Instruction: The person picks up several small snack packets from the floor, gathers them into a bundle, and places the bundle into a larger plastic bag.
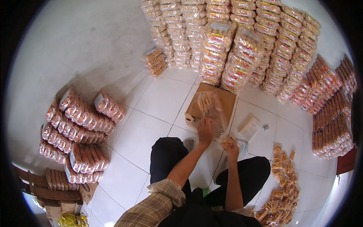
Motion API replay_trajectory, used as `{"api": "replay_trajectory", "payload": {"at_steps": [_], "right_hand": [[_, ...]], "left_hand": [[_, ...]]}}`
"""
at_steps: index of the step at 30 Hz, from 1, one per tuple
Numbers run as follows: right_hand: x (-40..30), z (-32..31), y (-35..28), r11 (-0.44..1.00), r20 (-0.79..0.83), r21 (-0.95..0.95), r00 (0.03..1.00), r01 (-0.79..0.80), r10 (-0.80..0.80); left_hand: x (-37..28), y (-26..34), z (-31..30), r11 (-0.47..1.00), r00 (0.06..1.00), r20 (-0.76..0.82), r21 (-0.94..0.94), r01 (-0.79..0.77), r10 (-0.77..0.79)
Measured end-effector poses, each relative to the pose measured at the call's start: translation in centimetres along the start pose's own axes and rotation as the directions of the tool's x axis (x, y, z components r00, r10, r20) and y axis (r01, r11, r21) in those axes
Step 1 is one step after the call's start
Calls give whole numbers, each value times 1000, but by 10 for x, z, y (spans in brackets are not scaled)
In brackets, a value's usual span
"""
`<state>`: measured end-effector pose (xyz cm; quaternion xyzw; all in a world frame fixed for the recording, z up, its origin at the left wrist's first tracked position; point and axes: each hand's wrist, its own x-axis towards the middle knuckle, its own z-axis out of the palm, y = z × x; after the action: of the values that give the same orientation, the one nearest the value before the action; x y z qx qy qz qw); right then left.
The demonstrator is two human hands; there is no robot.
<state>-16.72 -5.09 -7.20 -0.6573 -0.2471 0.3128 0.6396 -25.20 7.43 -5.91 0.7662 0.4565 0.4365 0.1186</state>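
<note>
A clear plastic bag with tan snack pieces inside lies on a brown cardboard box in front of my crossed legs. My left hand is on the lower edge of this bag; whether its fingers grip the plastic I cannot tell. To the right of it, my right hand is closed around a small bundle of tan snack sticks, close to the bag's lower right end. Beyond the hands, two tall clear packs of snacks stand against the far edge of the box.
Flat plastic bags and a small object lie on the tiles to the right. Small snack packets are heaped at the lower right. Stacked packs rise at the back, left and right. Yellow straps lie lower left.
</note>
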Motion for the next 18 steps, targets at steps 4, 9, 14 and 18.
{"api": "replay_trajectory", "payload": {"at_steps": [4, 9, 14, 18], "right_hand": [[11, 21, 19, 999, 29, -47, 999, 19, -17], [26, 58, 7, 990, -87, 120, 994, 70, -60], [44, 86, 5, 919, -113, 395, 993, 22, 25], [54, 101, -4, 918, -157, 395, 983, -29, 99]], "left_hand": [[3, 7, -4, 981, 999, 45, -193, -4, 13], [-6, -8, -13, 982, 992, 125, -188, 4, 20], [-17, -9, -16, 977, 983, 185, -207, 50, -11], [-19, -25, -19, 980, 981, 191, -190, 51, -14]]}}
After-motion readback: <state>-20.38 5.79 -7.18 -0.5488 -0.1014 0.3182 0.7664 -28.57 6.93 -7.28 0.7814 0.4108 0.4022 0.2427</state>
